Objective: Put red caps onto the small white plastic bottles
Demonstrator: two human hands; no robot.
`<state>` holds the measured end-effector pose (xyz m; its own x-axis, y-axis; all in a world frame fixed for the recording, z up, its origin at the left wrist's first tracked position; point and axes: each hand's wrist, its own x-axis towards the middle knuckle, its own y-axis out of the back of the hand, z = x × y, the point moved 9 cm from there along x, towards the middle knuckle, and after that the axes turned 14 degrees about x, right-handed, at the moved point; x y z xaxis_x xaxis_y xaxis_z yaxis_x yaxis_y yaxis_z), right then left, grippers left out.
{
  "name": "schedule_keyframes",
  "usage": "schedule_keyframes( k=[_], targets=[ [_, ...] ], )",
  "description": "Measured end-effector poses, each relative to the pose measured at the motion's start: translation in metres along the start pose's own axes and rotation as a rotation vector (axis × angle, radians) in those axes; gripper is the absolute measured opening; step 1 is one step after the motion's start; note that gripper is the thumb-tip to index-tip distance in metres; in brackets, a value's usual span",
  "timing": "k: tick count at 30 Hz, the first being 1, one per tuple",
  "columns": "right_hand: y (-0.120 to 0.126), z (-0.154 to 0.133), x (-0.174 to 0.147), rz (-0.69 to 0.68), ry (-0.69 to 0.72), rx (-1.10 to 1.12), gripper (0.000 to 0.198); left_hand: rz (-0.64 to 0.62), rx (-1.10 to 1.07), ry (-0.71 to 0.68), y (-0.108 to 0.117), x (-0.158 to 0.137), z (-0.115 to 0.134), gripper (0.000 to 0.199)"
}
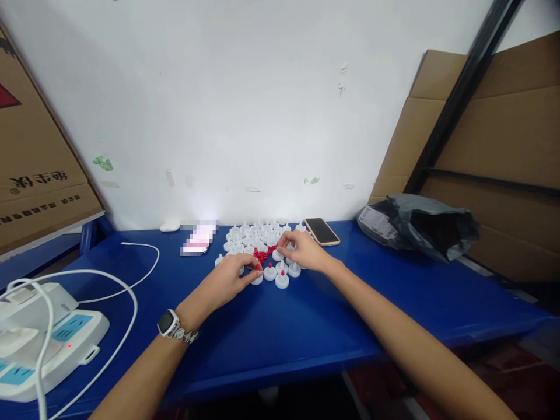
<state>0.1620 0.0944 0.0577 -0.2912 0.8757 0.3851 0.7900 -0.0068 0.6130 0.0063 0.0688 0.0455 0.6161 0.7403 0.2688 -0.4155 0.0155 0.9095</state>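
My left hand [230, 279] is closed in a pinch at a small red tip [258, 267] on top of a white nozzle cap [256, 279]. Opposite it, my right hand [301, 249] has thumb and fingers pinched at the top of another white nozzle cap [277, 255]; whether a red tip is between them is hidden. Loose red tips [261, 255] lie heaped between the hands. Just in front, two upright nozzle caps wear red tips, one at the middle [269, 273] and one nearer me [282, 281]. Several plain white nozzle caps [247, 233] stand crowded behind.
A phone [322, 231] lies right of the caps on the blue table [306, 332]. Farther right is a grey plastic bag [415, 224]. At left are a power strip [56, 344], a looping white cable [135, 303] and a white case [170, 226]. Cardboard flanks both sides.
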Motion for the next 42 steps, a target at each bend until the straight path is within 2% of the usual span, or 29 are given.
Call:
schedule_keyframes(
  k=[6,8,13,15,17,20,22,25,27,33,38,40,42],
  targets=[
    [0.006,-0.009,-0.001,0.081,0.011,0.178,0.008,-0.109,0.021,0.045,-0.009,-0.001,-0.008,0.022],
    [0.003,-0.011,-0.001,0.072,0.004,0.227,0.01,-0.046,0.051,0.011,-0.004,-0.001,-0.004,0.026],
    [-0.012,-0.027,-0.002,0.014,0.013,0.399,0.017,0.255,0.09,-0.001,0.022,-0.006,0.008,0.043],
    [-0.018,-0.033,-0.001,-0.015,0.011,0.443,0.022,0.242,0.091,-0.014,0.019,-0.006,0.012,0.039],
    [-0.023,-0.036,0.001,-0.046,0.023,0.444,0.027,0.17,0.091,-0.025,0.011,-0.005,0.011,0.032],
    [-0.024,-0.031,0.007,-0.036,0.014,0.335,0.027,0.135,0.095,0.008,0.007,-0.004,0.002,0.031],
    [-0.024,-0.02,0.012,-0.04,-0.036,0.147,0.022,0.14,0.098,0.029,0.007,-0.004,-0.004,0.031],
    [-0.03,-0.009,0.02,-0.138,-0.099,-0.196,0.017,0.125,0.104,0.038,0.007,-0.003,-0.008,0.03],
    [-0.035,-0.008,0.025,-0.214,-0.112,-0.345,0.015,0.118,0.112,0.038,0.007,-0.003,-0.008,0.031],
    [-0.047,-0.004,0.031,-0.374,-0.168,-0.469,0.008,0.089,0.12,0.052,0.003,-0.005,-0.006,0.033],
    [-0.046,0.0,0.031,-0.371,-0.153,-0.395,0.01,0.079,0.117,0.05,0.001,-0.005,-0.004,0.035],
    [-0.039,-0.003,0.029,-0.285,-0.137,-0.238,0.01,0.082,0.117,0.05,0.002,-0.005,-0.001,0.034],
    [-0.028,-0.008,0.026,-0.143,-0.105,0.03,0.01,0.085,0.115,0.044,0.004,-0.005,0.002,0.034]
  ],
)
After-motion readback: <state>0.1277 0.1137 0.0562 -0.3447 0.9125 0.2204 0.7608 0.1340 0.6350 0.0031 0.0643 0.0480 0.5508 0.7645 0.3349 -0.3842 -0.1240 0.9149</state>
